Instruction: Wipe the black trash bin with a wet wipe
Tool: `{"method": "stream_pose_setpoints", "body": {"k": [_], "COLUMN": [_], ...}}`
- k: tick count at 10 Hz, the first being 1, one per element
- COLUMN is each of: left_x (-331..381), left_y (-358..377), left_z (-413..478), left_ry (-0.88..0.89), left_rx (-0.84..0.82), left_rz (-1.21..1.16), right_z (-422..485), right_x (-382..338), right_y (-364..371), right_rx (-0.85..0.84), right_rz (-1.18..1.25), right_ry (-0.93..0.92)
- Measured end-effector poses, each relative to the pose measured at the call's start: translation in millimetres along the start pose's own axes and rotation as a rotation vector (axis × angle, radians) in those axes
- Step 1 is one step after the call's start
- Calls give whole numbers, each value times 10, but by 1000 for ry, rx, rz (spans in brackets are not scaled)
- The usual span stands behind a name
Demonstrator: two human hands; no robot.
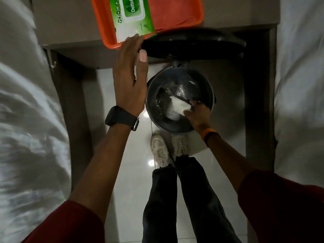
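A person stood over a round black trash bin [180, 100] on a pale glossy tiled floor [126, 155], its hinged lid [192, 44] raised and seen nearly edge-on above the opening. The right hand [197, 114] reached down over the bin's near rim and pinched a folded white wet wipe [177, 106] between thumb and fingers, the wipe lying against the dark inner wall on the near side. Something shiny and crinkled, possibly a plastic liner, glinted at the bottom of the bin, though the dim light made it hard to tell. The left hand [130, 81] was flat and spread, holding nothing, its fingertips at the left edge of the lid and its thumb pointing up beside it. A dark watch [121, 118] sat on the left wrist and an orange band [209, 134] on the right. Behind the lid, an orange tray [177, 11] rested on a brown ledge [66, 20] and held a green pack of Dettol wipes [131, 16]. Two white sneakers [169, 148] stood just before the bin, and white bedding [26, 120] flanked the narrow floor on both sides.
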State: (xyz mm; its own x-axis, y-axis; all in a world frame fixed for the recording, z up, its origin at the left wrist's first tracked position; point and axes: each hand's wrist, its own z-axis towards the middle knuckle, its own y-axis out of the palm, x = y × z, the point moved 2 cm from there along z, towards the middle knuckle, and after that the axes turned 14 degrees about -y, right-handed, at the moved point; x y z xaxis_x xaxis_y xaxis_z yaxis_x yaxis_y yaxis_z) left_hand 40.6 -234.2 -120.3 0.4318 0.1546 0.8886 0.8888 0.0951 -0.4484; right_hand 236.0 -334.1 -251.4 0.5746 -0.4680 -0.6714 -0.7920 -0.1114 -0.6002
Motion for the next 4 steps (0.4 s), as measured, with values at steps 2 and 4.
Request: {"method": "stream_pose_setpoints", "body": {"k": [2,4], "left_x": [289,1269], "left_y": [-108,-402], "left_z": [-7,172], "left_ry": [34,224], "left_rx": [38,31], "left_rz": [95,484], "right_z": [-411,-1835], "right_x": [36,-43], "right_y": [-501,-1460], "right_rx": [185,-191], "right_rz": [-123,-532], "right_ry": [-43,-57]}}
